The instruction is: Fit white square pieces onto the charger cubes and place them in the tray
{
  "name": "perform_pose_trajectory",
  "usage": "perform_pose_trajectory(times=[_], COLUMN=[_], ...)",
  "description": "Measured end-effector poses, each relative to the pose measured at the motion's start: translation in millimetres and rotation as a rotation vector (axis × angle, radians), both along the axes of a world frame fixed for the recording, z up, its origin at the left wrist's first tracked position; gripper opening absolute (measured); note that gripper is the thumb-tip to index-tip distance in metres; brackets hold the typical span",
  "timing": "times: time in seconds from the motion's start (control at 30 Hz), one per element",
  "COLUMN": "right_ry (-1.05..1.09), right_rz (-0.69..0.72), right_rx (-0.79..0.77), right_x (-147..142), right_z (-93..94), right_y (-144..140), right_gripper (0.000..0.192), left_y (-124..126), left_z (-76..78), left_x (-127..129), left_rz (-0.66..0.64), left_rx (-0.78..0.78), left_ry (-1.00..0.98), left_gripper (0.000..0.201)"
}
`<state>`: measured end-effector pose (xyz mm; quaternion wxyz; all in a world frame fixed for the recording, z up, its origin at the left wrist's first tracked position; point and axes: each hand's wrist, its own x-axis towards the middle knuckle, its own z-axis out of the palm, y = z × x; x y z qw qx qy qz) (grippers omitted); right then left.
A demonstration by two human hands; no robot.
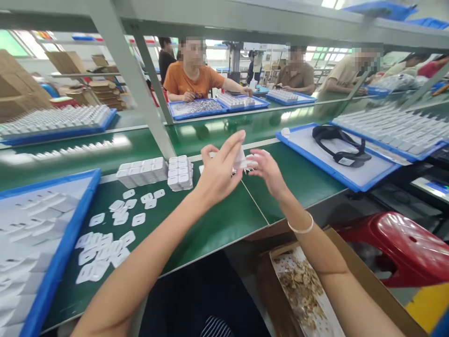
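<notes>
A white plastic piece [240, 160] is between my two hands, above the green worktop [224, 229]. My left hand [220, 175] has it against the fingers, which point up and to the right; the thumb lies lower. My right hand [269, 174] faces it from the right, fingers apart and bent, fingertips at its edge. Whether they press on it I cannot tell. Behind the hands, more white parts are partly hidden. Left of them stand neat stacks of white square parts [143, 172] and a smaller stack [180, 173]. Loose flat white pieces [101, 252] lie scattered nearer me.
Blue-rimmed trays flank me: one with white parts [21, 185] at left, one with a black headset [340, 145] at right. A slanted metal post [129, 75] rises behind the stacks. A cardboard box [379, 299] and red stool [396, 243] stand below right. Co-workers sit opposite.
</notes>
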<state>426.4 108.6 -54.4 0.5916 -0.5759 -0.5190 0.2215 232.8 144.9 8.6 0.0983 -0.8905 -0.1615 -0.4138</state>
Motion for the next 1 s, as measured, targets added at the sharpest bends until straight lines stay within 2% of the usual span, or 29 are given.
perform_pose_trajectory(times=[0.03, 0.07, 0.13, 0.23, 0.37, 0.43, 0.5, 0.57, 0.63, 0.7, 0.8, 0.9, 1.0], right_ry=[0.144, 0.252, 0.363, 0.432, 0.476, 0.387, 0.248, 0.204, 0.292, 0.39, 0.397, 0.307, 0.01], right_rz=[0.186, 0.305, 0.366, 0.398, 0.513, 0.547, 0.531, 0.517, 0.543, 0.561, 0.605, 0.7, 0.728], right_rx=[0.029, 0.064, 0.121, 0.101, 0.07, 0.115, 0.164, 0.182, 0.151, 0.097, -0.02, -0.052, 0.051], right_x=[-20.0, -39.2, -72.2, -106.2, -138.4, -154.5, -168.4, -176.8, -178.5, -175.9, -172.8, -174.1, -172.7], right_z=[0.2, -0.5, -3.5, -11.1, -24.3, -28.2, -28.2, -24.3, -17.5, -10.2, -3.0, 1.3, 12.2], right_y=[-14.9, -29.6, -55.4, -81.2, -99.7, -108.2, -117.0, -123.0, -123.1, -116.3, -100.6, -91.7, -92.5], right_gripper=[0.055, 0.053, 0.042, 0.037, 0.04, 0.035, 0.031, 0.037, 0.044, 0.036, 0.026, 0.031, 0.033], left_y=[-15.5, -30.3, -56.2, -82.6, -101.5, -109.2, -116.6, -123.0, -127.7, -131.2, -135.7, -140.6, -144.5], left_z=[-1.4, -4.5, -13.7, -31.3, -52.6, -58.5, -60.7, -60.6, -60.0, -60.2, -62.4, -64.6, -62.4], left_x=[-14.0, -27.6, -53.4, -86.2, -113.8, -121.0, -126.8, -134.1, -144.2, -156.3, -172.5, -183.3, -193.2], left_rz=[-0.01, -0.022, -0.027, -0.065, -0.333, -0.42, -0.442, -0.458, -0.495, -0.546, -0.63, -0.675, -0.613], left_rx=[0.039, 0.056, -0.026, -0.409, -1.02, -1.263, -1.423, -1.527, -1.618, -1.691, -1.759, -1.759, -1.707], left_ry=[-0.015, -0.027, -0.059, -0.237, -0.544, -0.599, -0.672, -0.767, -0.839, -0.867, -0.824, -0.736, -0.639], left_gripper=[0.058, 0.057, 0.06, 0.073, 0.097, 0.095, 0.086, 0.08, 0.077, 0.074, 0.074, 0.078, 0.078])
